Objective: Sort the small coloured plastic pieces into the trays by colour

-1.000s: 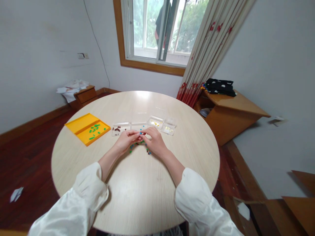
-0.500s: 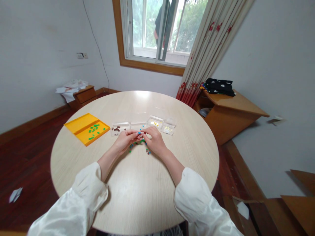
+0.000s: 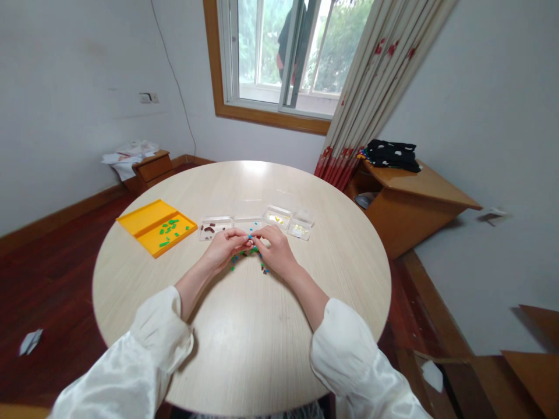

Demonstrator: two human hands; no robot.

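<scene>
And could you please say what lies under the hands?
Small green, blue and brown pieces show between the left hand and the right hand; anything directly beneath either hand is covered.

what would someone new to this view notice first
Probably the open yellow box with green pieces, on the left of the pale round table. Next, the left hand and right hand near the table's middle, holding a small blue piece between them. Beyond, a cream curtain with red patterns hangs at the window's right.

Home room with patterned curtain [image 3: 379,75]
</scene>
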